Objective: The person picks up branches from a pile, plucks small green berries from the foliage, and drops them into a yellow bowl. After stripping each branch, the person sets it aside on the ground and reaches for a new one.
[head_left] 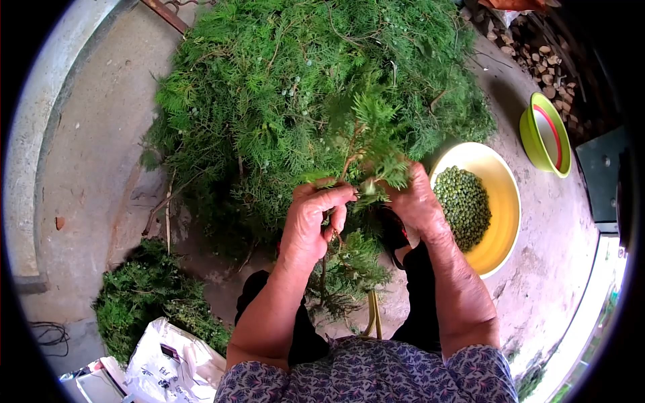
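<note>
Between my hands is an evergreen branch with flat, scaly green leaves and a thin brown stem. My left hand is closed on its stem, thumb and fingers pinched together. The fingers of my right hand curl in at the leafy side of the same branch; foliage hides the fingertips, so anything small in them cannot be made out. Right of that hand stands a yellow basin partly filled with small round green cones. A large heap of cut evergreen branches lies just beyond both hands.
A smaller heap of greenery lies at the lower left, beside a white plastic bag. A lime-green basin stands at the right, near stacked firewood. Loose sprigs lie below my hands on the concrete floor.
</note>
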Available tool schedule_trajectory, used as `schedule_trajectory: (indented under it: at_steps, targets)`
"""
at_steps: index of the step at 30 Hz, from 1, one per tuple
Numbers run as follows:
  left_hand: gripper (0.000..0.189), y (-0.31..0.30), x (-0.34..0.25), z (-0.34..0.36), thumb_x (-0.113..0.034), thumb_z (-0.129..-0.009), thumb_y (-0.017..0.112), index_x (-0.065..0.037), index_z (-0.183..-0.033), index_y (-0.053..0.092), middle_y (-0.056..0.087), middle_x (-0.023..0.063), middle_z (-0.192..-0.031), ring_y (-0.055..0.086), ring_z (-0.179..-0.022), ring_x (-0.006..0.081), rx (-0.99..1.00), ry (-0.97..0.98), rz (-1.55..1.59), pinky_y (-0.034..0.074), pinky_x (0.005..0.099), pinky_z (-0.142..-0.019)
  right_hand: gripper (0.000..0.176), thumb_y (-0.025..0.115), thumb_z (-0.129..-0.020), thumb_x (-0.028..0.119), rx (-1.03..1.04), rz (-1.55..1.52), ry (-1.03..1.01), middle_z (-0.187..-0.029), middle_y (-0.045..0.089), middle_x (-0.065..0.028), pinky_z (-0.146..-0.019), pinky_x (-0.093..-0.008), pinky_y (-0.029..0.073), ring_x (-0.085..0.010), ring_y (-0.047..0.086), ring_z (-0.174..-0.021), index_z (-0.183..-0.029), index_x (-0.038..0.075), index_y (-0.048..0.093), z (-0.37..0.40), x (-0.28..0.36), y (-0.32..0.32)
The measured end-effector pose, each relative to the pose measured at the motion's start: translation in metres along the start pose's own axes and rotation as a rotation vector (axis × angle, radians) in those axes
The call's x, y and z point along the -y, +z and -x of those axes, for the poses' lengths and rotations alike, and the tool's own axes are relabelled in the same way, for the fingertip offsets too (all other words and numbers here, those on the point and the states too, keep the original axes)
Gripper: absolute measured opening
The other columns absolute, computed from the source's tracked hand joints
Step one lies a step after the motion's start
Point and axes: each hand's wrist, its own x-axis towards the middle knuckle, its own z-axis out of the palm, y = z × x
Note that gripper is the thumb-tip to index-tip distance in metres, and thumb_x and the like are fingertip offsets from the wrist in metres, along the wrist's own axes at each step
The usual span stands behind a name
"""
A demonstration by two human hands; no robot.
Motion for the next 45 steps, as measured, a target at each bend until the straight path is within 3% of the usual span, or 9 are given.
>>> schedule_trajectory:
  at_steps: [1,2,4,9,18,23,33,38,45]
  targets:
    - [0.016,-0.004,-0.001,0.001,-0.016,-0.075,0.064,-0.001,-0.077,0.061,0.050,0.0018,-0.050,0.041,-0.036,0.0079,-0.009,0.035,-0.005,0.022,0.0203,-0.030,0.031,0.056,-0.075,-0.011,-0.105,0.108,0.002,-0.079,0.059,-0.0034,-0.052,-0.0218,0.047,-0.0096,0.055,-0.066,-0.102,0.005,0.054,0.002,0.000,-0.004]
    - [0.017,-0.002,-0.003,0.001,-0.017,-0.075,0.065,-0.001,-0.077,0.062,0.050,0.0010,-0.049,0.041,-0.036,0.0080,-0.086,0.064,-0.044,0.023,0.0202,-0.030,0.024,0.056,-0.079,-0.006,0.053,-0.270,0.653,-0.072,0.057,-0.0032,-0.050,-0.0221,0.046,-0.0093,0.054,-0.062,-0.100,0.004,0.053,-0.007,0.002,-0.016]
    - [0.018,-0.003,-0.004,-0.002,-0.019,-0.075,0.065,-0.001,-0.078,0.063,0.050,0.0000,-0.050,0.042,-0.038,0.0069,-0.158,0.049,-0.060,0.022,0.0202,-0.030,0.016,0.057,-0.083,0.002,-0.073,-0.547,0.795,-0.072,0.056,-0.0033,-0.047,-0.0212,0.043,-0.0096,0.053,-0.058,-0.098,0.004,0.051,-0.010,0.004,-0.021]
    - [0.018,0.010,-0.003,0.003,-0.021,-0.077,0.064,-0.003,-0.081,0.063,0.049,-0.0006,-0.051,0.044,-0.041,0.0077,-0.268,0.183,-0.213,0.024,0.0213,-0.032,0.016,0.062,-0.082,0.009,-0.197,-1.091,0.744,-0.067,0.053,-0.0004,-0.045,-0.0197,0.038,-0.0088,0.053,-0.055,-0.095,0.006,0.052,-0.004,-0.001,-0.017]
    - [0.017,0.015,0.000,0.002,-0.018,-0.077,0.066,-0.004,-0.085,0.063,0.051,-0.0003,-0.056,0.048,-0.046,0.0063,-0.349,0.208,-0.204,0.027,0.0199,-0.033,0.026,0.065,-0.081,0.010,0.011,-0.537,0.678,-0.072,0.054,0.0020,-0.049,-0.0174,0.041,-0.0050,0.051,-0.057,-0.104,0.006,0.054,-0.002,0.015,-0.001]
    - [0.013,0.016,0.000,0.003,-0.015,-0.077,0.068,-0.005,-0.084,0.064,0.055,-0.0019,-0.059,0.049,-0.046,0.0038,-0.323,0.210,-0.172,0.031,0.0157,-0.032,0.023,0.063,-0.082,0.007,0.053,-0.447,0.668,-0.070,0.053,0.0018,-0.053,-0.0193,0.043,-0.0053,0.050,-0.060,-0.103,0.005,0.053,0.000,0.014,0.006]
    - [0.015,0.010,0.007,-0.002,-0.015,-0.077,0.068,-0.005,-0.086,0.062,0.056,0.0003,-0.061,0.051,-0.046,0.0047,-0.266,0.170,-0.099,0.031,0.0158,-0.031,0.018,0.062,-0.082,0.004,-0.001,-0.493,0.542,-0.081,0.054,-0.0003,-0.056,-0.0198,0.045,-0.0049,0.049,-0.065,-0.098,0.004,0.053,0.005,0.008,0.013]
    - [0.015,0.014,0.004,0.000,-0.018,-0.077,0.067,-0.006,-0.084,0.061,0.053,0.0003,-0.057,0.049,-0.046,0.0072,-0.234,0.133,-0.164,0.029,0.0196,-0.032,0.014,0.060,-0.081,0.000,-0.161,-0.690,0.748,-0.076,0.053,0.0016,-0.051,-0.0183,0.043,-0.0047,0.050,-0.065,-0.092,0.005,0.053,0.004,0.016,0.015]
    - [0.014,0.011,0.008,-0.001,-0.017,-0.078,0.068,-0.005,-0.083,0.062,0.055,-0.0004,-0.059,0.048,-0.045,0.0044,-0.257,0.155,-0.119,0.030,0.0165,-0.030,0.014,0.061,-0.079,-0.002,-0.208,-0.764,0.734,-0.072,0.052,0.0037,-0.048,-0.0167,0.038,-0.0040,0.048,-0.061,-0.090,0.004,0.054,0.007,0.013,0.018]
